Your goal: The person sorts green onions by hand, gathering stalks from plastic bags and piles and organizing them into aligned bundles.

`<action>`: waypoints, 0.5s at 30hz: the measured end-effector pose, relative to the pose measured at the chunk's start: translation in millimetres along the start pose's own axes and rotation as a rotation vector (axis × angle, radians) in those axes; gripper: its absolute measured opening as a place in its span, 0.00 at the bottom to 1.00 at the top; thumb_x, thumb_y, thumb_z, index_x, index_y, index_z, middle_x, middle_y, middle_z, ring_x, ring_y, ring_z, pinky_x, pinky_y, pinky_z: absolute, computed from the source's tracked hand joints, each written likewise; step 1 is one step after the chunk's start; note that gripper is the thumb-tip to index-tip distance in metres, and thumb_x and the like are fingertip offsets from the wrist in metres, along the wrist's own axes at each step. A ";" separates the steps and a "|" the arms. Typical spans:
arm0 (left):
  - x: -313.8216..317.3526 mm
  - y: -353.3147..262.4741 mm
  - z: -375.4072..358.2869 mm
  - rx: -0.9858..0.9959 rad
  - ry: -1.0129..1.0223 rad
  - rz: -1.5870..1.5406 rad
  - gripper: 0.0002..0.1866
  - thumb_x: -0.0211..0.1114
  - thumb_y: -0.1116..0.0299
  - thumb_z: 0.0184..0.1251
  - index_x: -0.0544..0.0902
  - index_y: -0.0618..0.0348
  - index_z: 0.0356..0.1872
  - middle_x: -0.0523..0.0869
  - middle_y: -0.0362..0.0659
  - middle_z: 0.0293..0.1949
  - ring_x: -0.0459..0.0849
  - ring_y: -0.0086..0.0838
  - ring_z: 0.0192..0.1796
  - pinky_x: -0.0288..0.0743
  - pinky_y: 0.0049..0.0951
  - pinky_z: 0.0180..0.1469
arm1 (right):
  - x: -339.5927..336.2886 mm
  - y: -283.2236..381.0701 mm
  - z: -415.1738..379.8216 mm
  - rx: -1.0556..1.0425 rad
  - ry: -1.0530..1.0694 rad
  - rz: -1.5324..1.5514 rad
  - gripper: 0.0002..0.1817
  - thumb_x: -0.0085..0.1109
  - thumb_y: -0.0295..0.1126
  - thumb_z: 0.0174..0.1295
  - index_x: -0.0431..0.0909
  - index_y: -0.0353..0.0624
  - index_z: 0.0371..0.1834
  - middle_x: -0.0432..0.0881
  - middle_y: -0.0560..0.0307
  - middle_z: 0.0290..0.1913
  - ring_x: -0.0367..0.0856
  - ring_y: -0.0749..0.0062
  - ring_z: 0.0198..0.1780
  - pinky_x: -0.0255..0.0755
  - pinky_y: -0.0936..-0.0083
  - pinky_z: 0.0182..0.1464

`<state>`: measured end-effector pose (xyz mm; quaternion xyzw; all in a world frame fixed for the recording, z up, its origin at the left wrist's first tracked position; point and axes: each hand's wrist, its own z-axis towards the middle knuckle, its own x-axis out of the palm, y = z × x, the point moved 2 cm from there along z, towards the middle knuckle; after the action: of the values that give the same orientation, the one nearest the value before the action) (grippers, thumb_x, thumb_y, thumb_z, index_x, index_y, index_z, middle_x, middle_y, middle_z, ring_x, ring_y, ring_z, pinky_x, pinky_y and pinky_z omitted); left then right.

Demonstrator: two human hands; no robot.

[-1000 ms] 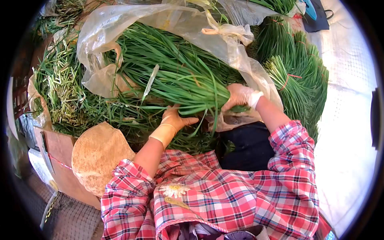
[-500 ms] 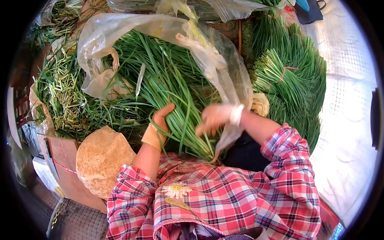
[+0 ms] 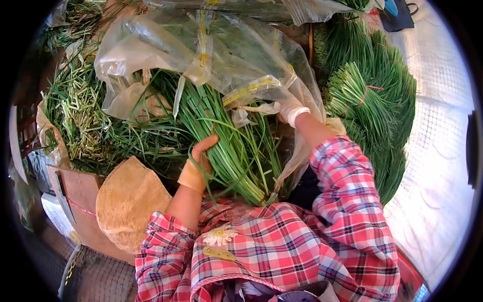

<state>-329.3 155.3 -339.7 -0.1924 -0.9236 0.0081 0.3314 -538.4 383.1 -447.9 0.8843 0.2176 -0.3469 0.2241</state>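
My left hand [image 3: 203,151] is wrapped around a thick bunch of garlic chives [image 3: 221,151], thumb on top. The cut ends point down toward my lap, and the leaves run up under a clear plastic bag [image 3: 166,48]. My right hand [image 3: 291,108] reaches to the bag's right side, among loose chives and folds of plastic. Its fingers are hidden there, so I cannot make out what they hold. Beige bands cover parts of both wrists or hands.
Tied bundles of chives [image 3: 359,90] are stacked on the right, beside a white sheet [image 3: 440,126]. At the left lie cut stalks and trimmings [image 3: 83,121]. A round tan pad [image 3: 132,204] and a wooden board [image 3: 78,201] with a blade stand near my left arm.
My right hand has moved up and to the right, from beside the stems to the bag. The bag's flap now hangs lower over the leaves. My left hand keeps its hold.
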 end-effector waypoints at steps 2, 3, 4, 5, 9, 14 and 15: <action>3.5 -0.2 -1.5 0.017 -0.031 -0.015 0.21 0.57 0.68 0.57 0.76 0.63 0.53 0.83 0.50 0.44 0.84 0.40 0.42 0.79 0.40 0.49 | -46.8 29.4 -23.6 0.039 0.246 0.242 0.17 0.54 0.40 0.60 0.78 0.43 0.48 0.83 0.54 0.40 0.81 0.67 0.44 0.73 0.72 0.44; 5.7 -0.3 -3.3 0.032 -0.062 -0.028 0.21 0.57 0.68 0.57 0.75 0.62 0.54 0.83 0.49 0.44 0.84 0.40 0.42 0.79 0.40 0.49 | -69.5 48.0 -36.7 0.064 0.399 0.438 0.18 0.56 0.43 0.59 0.79 0.42 0.46 0.84 0.55 0.37 0.81 0.71 0.42 0.75 0.72 0.40; 16.3 -3.0 -11.9 0.049 -0.078 -0.040 0.21 0.57 0.67 0.59 0.75 0.62 0.54 0.83 0.49 0.45 0.84 0.39 0.44 0.79 0.39 0.50 | -54.3 45.3 -32.6 0.234 0.559 0.925 0.23 0.58 0.46 0.58 0.76 0.43 0.51 0.83 0.51 0.42 0.81 0.70 0.44 0.77 0.69 0.37; 13.3 -2.1 -11.6 0.054 -0.068 -0.039 0.21 0.57 0.67 0.59 0.75 0.62 0.54 0.83 0.49 0.45 0.84 0.39 0.44 0.79 0.39 0.50 | -57.2 53.6 -43.1 0.232 0.549 0.921 0.23 0.58 0.46 0.58 0.76 0.43 0.51 0.83 0.51 0.42 0.81 0.70 0.44 0.77 0.69 0.37; 18.0 -2.5 -14.1 0.055 0.046 -0.067 0.20 0.60 0.65 0.60 0.77 0.59 0.53 0.84 0.48 0.44 0.84 0.38 0.43 0.79 0.37 0.47 | -34.1 81.5 -90.1 -0.086 0.208 0.752 0.34 0.48 0.58 0.61 0.70 0.40 0.60 0.77 0.45 0.52 0.76 0.61 0.51 0.66 0.66 0.60; 20.2 -12.4 -48.4 0.067 0.158 -0.069 0.22 0.58 0.59 0.62 0.75 0.62 0.53 0.83 0.50 0.45 0.83 0.38 0.43 0.79 0.36 0.49 | -64.0 192.8 -159.5 -0.040 0.333 1.272 0.42 0.42 0.69 0.58 0.75 0.37 0.53 0.78 0.48 0.51 0.73 0.66 0.53 0.63 0.69 0.61; 25.1 -18.5 -69.1 0.107 0.154 0.000 0.23 0.58 0.58 0.62 0.75 0.63 0.53 0.83 0.50 0.45 0.83 0.38 0.43 0.78 0.35 0.49 | -68.6 203.6 -164.2 -0.233 0.228 1.070 0.42 0.41 0.68 0.59 0.72 0.34 0.54 0.79 0.45 0.50 0.76 0.60 0.52 0.65 0.68 0.58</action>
<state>-311.0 139.5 -267.9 -0.1744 -0.8936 0.0426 0.4113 -389.2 293.4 -240.9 0.8727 -0.2018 -0.0607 0.4405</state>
